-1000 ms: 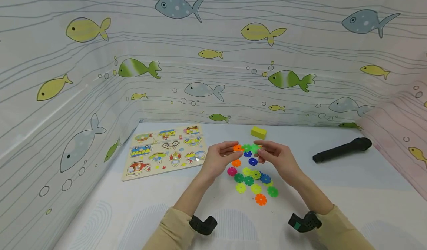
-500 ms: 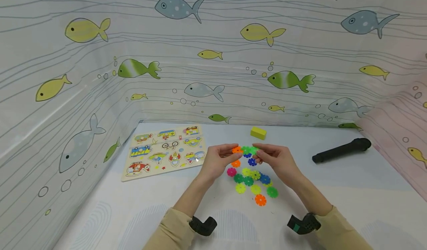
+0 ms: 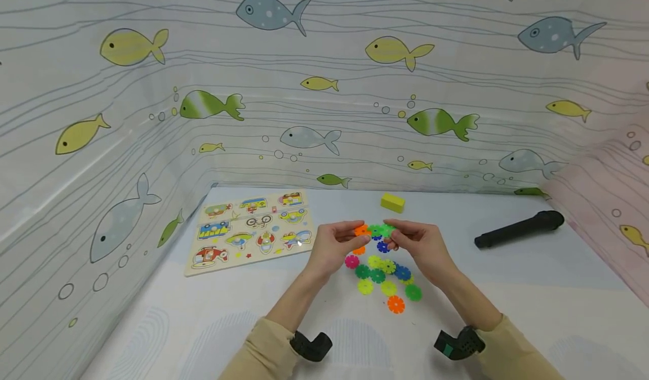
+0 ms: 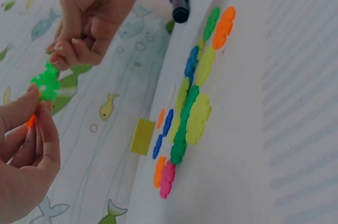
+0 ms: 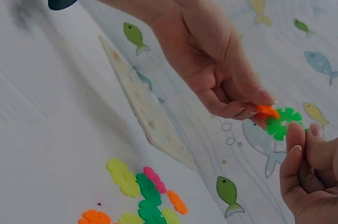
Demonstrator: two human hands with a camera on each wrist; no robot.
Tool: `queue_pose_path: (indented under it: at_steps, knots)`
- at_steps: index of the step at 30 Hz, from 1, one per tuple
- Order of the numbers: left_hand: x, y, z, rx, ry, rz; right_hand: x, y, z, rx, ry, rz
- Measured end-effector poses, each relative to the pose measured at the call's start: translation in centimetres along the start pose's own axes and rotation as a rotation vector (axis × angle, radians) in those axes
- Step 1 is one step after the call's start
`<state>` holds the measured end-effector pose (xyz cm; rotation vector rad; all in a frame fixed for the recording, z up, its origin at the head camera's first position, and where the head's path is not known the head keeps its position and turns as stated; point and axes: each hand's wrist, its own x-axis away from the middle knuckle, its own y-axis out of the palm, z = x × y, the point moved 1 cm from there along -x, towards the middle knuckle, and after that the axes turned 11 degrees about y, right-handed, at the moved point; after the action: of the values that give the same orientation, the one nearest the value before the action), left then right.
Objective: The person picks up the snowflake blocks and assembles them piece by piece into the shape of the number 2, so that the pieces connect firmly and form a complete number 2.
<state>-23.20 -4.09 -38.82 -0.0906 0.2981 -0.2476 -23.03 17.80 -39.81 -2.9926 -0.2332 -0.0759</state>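
My left hand (image 3: 328, 249) pinches an orange snowflake-shaped plastic disc (image 3: 362, 230) between thumb and fingertips. My right hand (image 3: 425, 250) pinches the far end of a short row of bright green discs (image 3: 376, 231), which runs on from the orange one. Both hands hold this row above the table. In the right wrist view, a notched green disc (image 5: 283, 123) sits against the orange one, both partly hidden by fingers. Below the hands, several loose discs lie on the table, among them a pink one (image 3: 352, 262), a dark green one (image 3: 377, 276) and an orange one (image 3: 396, 304).
A wooden picture puzzle board (image 3: 250, 231) lies at the left. At the back is a yellow block (image 3: 392, 202). A black microphone-shaped object (image 3: 519, 228) rests at the right. Fish-patterned sheeting (image 3: 324, 110) rises behind the table (image 3: 243, 307) and along its sides.
Both hands have come slightly lower with the row of discs, and the right hand has shifted a little left. The grips look the same, and the loose discs stay put.
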Motion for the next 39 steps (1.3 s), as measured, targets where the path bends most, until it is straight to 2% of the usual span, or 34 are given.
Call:
queue_pose_path:
  at_steps: [9, 13, 19, 23, 26, 33, 39]
  knots:
    - [0.1, 0.0, 0.0, 0.008, -0.010, 0.009, 0.1, 0.4, -0.5, -0.022, -0.024, -0.004]
    - [0.0, -0.1, 0.0, 0.006, -0.003, 0.003, 0.0, 0.8, -0.5, -0.028, 0.002, -0.019]
    - [-0.1, -0.1, -0.3, 0.026, -0.021, 0.006, 0.0, 1.2, -0.5, 0.006, 0.031, 0.040]
    - [-0.1, 0.0, -0.2, 0.071, -0.037, -0.031, 0.0, 1.1, -0.4, 0.012, 0.047, 0.079]
    - [-0.1, 0.1, -0.2, 0.095, -0.044, -0.079, 0.0, 1.1, -0.3, 0.017, 0.060, 0.079]
    - [0.0, 0.3, -0.3, 0.036, -0.002, -0.176, 0.0, 1.2, -0.1, 0.018, 0.071, 0.029]
    - [0.0, 0.3, -0.3, 0.041, 0.017, -0.213, 0.1, 1.1, 0.1, 0.004, 0.069, 0.011]
